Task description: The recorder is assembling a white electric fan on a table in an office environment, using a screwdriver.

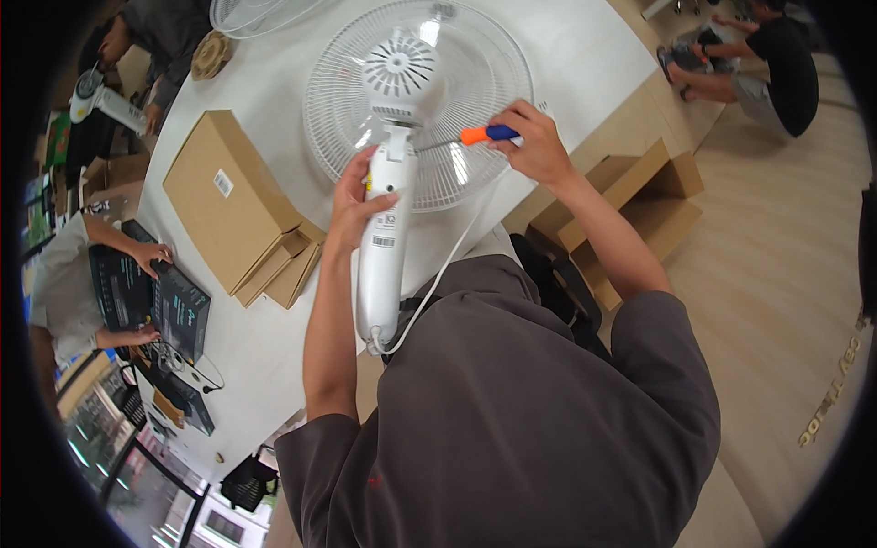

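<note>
My left hand (352, 208) is wrapped round the white column (379, 274) of an electric fan, thumb on its face below a small dark hole. Above it, the fan's rounded motor housing (399, 75) with slotted vents lies over a round white wire grille (502, 68) on the table. In my closed right hand (537, 146) is a screwdriver (475, 135) with an orange and blue handle. Its shaft points left, and the tip meets the side of the fan's neck. A white cord (449, 265) runs from the column's lower end, near my lap, up to the right.
Closed cardboard boxes (219, 187) lie left of the fan on the white table (594, 46). An open cardboard box (630, 201) stands right of me. At the left, a co-worker's hands (151, 258) touch a dark box (181, 306). Another grille (260, 14) sits farther back.
</note>
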`<state>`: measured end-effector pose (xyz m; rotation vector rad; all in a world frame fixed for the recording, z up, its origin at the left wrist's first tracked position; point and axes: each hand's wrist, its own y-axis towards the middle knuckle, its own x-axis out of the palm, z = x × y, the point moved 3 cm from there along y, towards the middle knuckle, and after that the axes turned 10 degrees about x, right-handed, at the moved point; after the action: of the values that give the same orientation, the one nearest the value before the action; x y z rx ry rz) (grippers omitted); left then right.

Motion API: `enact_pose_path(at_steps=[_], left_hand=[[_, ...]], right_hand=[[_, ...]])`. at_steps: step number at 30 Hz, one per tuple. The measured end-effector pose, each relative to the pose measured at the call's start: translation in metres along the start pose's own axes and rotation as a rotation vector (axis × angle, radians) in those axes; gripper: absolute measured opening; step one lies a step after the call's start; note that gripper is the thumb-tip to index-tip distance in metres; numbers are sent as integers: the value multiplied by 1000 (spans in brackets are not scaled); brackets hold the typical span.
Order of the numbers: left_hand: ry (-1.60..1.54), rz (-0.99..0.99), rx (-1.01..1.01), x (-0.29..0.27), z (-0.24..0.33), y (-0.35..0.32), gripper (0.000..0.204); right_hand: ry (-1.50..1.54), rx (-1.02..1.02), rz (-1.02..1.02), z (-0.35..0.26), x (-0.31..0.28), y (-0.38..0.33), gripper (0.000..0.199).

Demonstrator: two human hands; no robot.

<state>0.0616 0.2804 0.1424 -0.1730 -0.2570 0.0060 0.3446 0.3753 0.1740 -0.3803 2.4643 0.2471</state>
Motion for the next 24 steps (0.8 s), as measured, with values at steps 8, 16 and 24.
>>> enact_pose_path(at_steps=[8,16,24], left_hand=[[14,10,-151,3,20,6,79],[-9,11,-169,4,18,3,77],[27,-48,-172,-1,15,5,76]], right_hand=[[13,-94,34,-4,-9,17,29],[78,-69,70,9,5,9,28],[152,35,116,22,17,-17,25]])
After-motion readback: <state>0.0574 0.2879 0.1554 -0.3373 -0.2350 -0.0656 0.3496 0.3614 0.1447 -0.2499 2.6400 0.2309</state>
